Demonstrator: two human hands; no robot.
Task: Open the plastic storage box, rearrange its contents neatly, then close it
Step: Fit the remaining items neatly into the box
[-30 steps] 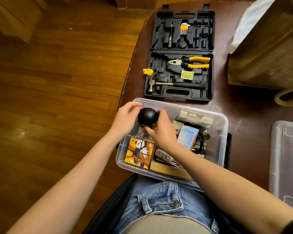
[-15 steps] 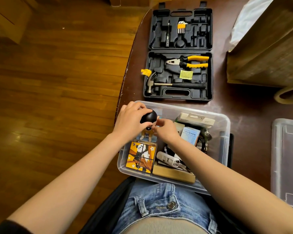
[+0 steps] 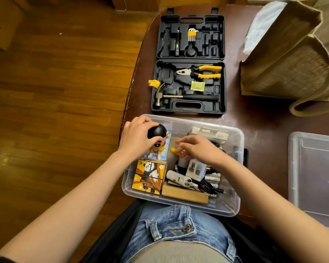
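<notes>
Clear plastic storage box (image 3: pixel 237 147) sits open at the near edge of the dark table (image 3: pixel 254 118), right in front of the person's lap; its lid (image 3: pixel 315 179) lies flat on the table to the right, apart from the box. Left hand (image 3: pixel 136 138) grips the black round head of a small toy figure (image 3: pixel 158 141) in the box's far-left corner, fingers curled over the top of the head, figure upright on a light blue card. Right hand (image 3: pixel 199 149) is over the middle of the box, fingers loosely bent, fingertips pinching or touching a small yellow piece (image 3: pixel 176 151); can't tell which. Near-left corner holds a panda-print box (image 3: pixel 149 176). To its right: a white gadget (image 3: pixel 179 180) lying on a flat cardboard box (image 3: pixel 184 194), black cables (image 3: pixel 210 186), batteries (image 3: pixel 213 177), a small retail card (image 3: pixel 195 170). Far right of the box holds a white hang-tab package (image 3: pixel 209 132). Beyond the box, an open black tool case (image 3: pixel 189 63) with pliers (image 3: pixel 199 72), claw hammer (image 3: pixel 179 96) and hex keys (image 3: pixel 192 35). Woven tote bag (image 3: pixel 292 54) at far right.
</notes>
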